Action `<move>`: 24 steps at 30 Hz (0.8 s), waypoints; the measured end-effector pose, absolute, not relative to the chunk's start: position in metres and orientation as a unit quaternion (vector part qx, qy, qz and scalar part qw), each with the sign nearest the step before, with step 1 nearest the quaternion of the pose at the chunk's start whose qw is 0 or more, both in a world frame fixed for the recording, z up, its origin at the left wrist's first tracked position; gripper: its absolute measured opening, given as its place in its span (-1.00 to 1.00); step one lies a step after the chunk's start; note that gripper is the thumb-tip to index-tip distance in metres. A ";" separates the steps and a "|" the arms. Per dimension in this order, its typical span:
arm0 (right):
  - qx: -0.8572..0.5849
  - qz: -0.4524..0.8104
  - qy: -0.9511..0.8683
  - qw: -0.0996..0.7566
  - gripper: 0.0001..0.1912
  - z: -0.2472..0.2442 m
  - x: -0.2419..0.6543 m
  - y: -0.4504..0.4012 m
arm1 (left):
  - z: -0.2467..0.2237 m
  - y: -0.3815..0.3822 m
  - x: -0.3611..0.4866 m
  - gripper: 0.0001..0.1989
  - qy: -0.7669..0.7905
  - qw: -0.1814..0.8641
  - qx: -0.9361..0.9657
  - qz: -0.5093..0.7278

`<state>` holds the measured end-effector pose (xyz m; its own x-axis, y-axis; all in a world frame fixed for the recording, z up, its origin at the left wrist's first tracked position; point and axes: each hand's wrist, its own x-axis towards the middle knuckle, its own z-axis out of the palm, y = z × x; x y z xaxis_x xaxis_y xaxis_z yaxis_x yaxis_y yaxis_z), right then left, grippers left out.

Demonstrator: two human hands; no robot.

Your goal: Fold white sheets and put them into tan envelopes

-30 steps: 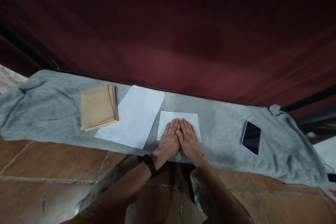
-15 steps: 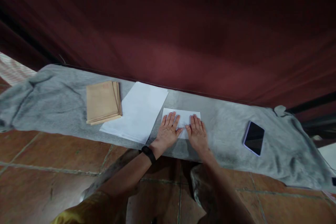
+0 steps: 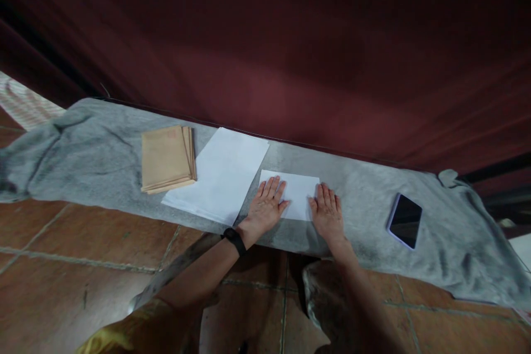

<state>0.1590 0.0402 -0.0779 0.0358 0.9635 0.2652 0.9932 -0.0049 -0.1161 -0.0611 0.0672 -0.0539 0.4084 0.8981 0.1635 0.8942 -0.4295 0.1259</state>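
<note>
A small white sheet of paper, perhaps folded (image 3: 299, 194), lies on the grey cloth (image 3: 365, 215) in front of me. My left hand (image 3: 266, 207) rests flat on its left part, fingers spread, with a dark band on the wrist. At the paper's right edge lies my right hand (image 3: 327, 213), palm down with fingers stretched out. Neither hand grips anything. Left of my hands are larger white sheets (image 3: 224, 171), partly overlapped by a stack of brown envelopes (image 3: 166, 157).
A phone with a purple edge (image 3: 405, 221) lies on the cloth to the right. Dark red fabric (image 3: 265, 77) hangs behind the cloth-covered surface. Brown floor tiles (image 3: 99, 238) and my legs show below its front edge.
My right hand has slid right, from the paper's right part to its right edge, baring more of the paper. My left hand stays on the paper. The view has shifted slightly.
</note>
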 end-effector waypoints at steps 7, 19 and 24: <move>-0.737 -0.102 -0.644 0.176 -0.39 -0.073 0.166 0.040 | -0.055 0.072 -0.067 -0.39 0.557 0.028 0.822 0.114; -0.635 0.054 -0.748 0.185 -0.37 -0.056 0.094 0.061 | -0.052 0.079 -0.033 -0.43 0.531 0.045 0.840 0.100; -0.661 0.056 -0.727 0.174 -0.38 -0.059 0.090 0.070 | -0.054 0.087 -0.032 -0.43 0.541 0.039 0.831 0.123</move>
